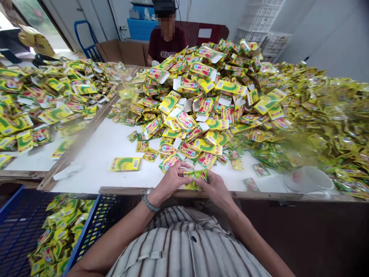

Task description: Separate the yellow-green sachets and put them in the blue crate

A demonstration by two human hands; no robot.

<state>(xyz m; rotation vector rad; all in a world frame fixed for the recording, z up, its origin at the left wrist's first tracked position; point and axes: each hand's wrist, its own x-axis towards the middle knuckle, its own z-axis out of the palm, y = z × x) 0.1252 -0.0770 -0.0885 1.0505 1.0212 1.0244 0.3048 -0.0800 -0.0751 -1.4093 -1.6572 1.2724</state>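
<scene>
Both hands meet at the table's near edge around green and yellow candy packets (pixel 196 177). My left hand (pixel 172 179) pinches their left side with thumb and fingers. From the other side my right hand (pixel 215 187) grips them, thumb on top. How many packets lie between the fingers I cannot make out. Just beyond rises a large heap of small yellow and green boxes (pixel 184 119), several with white end flaps standing open. One yellow box (pixel 125 164) lies flat by itself, left of my hands. Loose small packets (pixel 150 154) are scattered at the heap's foot.
A broad pile of loose packets (pixel 328 115) covers the right side, with a clear plastic cup (pixel 308 180) before it. A wooden strip (pixel 86 130) divides off more boxes (pixel 57 113) at left. Below stands a blue crate (pixel 83 231) holding filled boxes. A person (pixel 167 38) sits opposite.
</scene>
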